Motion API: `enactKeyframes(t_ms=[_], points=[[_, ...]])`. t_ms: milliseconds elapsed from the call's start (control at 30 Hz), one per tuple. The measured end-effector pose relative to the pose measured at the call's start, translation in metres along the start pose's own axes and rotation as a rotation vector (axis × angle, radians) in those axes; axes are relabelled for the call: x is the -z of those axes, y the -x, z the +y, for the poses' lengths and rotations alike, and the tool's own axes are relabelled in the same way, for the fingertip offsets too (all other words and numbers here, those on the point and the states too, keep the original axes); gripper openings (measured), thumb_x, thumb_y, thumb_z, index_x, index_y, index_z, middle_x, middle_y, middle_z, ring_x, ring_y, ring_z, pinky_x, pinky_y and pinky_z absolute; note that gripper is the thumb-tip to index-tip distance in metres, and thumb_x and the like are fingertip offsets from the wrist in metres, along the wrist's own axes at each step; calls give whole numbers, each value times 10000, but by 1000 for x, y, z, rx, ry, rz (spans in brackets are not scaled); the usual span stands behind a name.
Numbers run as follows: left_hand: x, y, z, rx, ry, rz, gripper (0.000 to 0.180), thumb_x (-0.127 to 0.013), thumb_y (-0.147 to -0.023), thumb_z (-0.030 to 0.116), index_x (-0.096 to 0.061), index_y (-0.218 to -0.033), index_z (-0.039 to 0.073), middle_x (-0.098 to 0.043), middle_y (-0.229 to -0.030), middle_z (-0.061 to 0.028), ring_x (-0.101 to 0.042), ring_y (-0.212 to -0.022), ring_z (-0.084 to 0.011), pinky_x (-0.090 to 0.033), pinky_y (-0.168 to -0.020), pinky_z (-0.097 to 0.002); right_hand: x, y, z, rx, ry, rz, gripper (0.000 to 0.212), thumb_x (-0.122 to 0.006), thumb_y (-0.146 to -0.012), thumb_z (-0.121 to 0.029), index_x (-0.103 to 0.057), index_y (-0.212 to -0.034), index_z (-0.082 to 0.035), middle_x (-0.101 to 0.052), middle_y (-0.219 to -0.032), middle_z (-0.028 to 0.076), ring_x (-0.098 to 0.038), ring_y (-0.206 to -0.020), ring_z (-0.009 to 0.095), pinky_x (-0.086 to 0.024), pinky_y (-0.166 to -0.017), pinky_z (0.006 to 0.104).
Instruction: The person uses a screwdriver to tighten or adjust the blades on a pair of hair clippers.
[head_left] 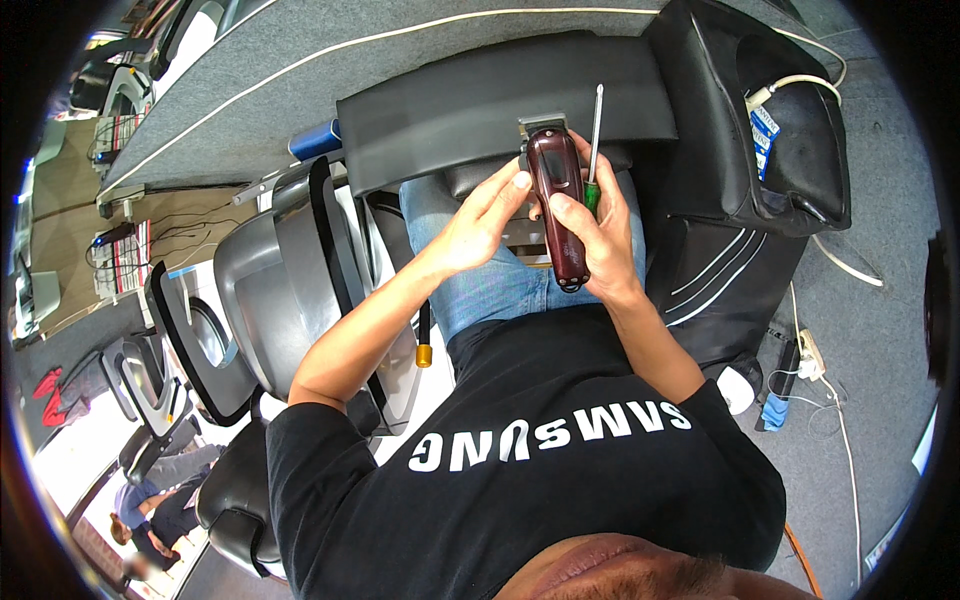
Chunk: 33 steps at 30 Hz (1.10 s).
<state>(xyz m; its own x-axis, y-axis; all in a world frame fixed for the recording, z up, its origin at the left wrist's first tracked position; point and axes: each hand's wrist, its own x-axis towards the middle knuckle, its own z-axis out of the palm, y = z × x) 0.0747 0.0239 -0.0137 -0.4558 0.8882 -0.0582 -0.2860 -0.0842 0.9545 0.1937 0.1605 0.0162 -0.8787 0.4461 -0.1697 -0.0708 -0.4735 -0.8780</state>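
Observation:
A dark red hair clipper [553, 160] is held over my lap, its metal blade end pointing away from me. My right hand [612, 245] is closed around the clipper's right side, thumb lying across the body. The same hand also keeps a screwdriver [597, 135] against its fingers, green handle low and metal shaft pointing away. My left hand [478, 228] is at the clipper's left side near the blade end, thumb and fingers against it; some fingertips are hidden behind the body.
Just beyond my hands lies a black padded bench [480, 110]. A black armchair [700, 130] at the right holds a blue-and-white packet [763, 140] and a white cable [810, 80]. Black salon chairs [285, 270] stand at the left. A power strip [810, 355] lies on grey carpet.

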Motion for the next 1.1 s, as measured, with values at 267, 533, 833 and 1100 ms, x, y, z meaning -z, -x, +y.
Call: enactKeyframes(t_ms=[267,533,833,1100], points=[[13,-7,-9,-201,-300,212,384,-418,-1192,311,-621,-1085,3,-574,-932,-25,-510,-881,-123,-465,-819,-312,-4,6,4,89,270,-43,901,-882,-871,-186,-382,-1604,-27,-698,-1187,107,-701,-1021,118,-574,-874,260],[16,-3,-9,6,23,136,400,-455,-1188,360,-665,-1063,43,-550,-812,39,-467,-744,-42,-418,-675,-242,-1,4,8,130,325,-57,927,-873,-865,-167,-366,-1627,-24,-703,-1203,119,-715,-1058,148,-589,-902,289],[18,-4,-6,46,36,180,402,-481,-1180,369,-631,-949,76,-476,-671,75,-342,-585,-21,-287,-530,-238,2,3,20,324,637,-7,971,-889,-813,-168,-380,-1633,-58,-713,-1219,140,-730,-1023,179,-603,-894,327],[24,-7,-9,78,4,172,404,-498,-1172,374,-572,-885,99,-459,-644,73,-335,-548,-29,-279,-517,-243,6,0,21,260,564,-30,957,-888,-826,-186,-380,-1625,-45,-685,-1292,149,-741,-1001,189,-623,-885,343]])
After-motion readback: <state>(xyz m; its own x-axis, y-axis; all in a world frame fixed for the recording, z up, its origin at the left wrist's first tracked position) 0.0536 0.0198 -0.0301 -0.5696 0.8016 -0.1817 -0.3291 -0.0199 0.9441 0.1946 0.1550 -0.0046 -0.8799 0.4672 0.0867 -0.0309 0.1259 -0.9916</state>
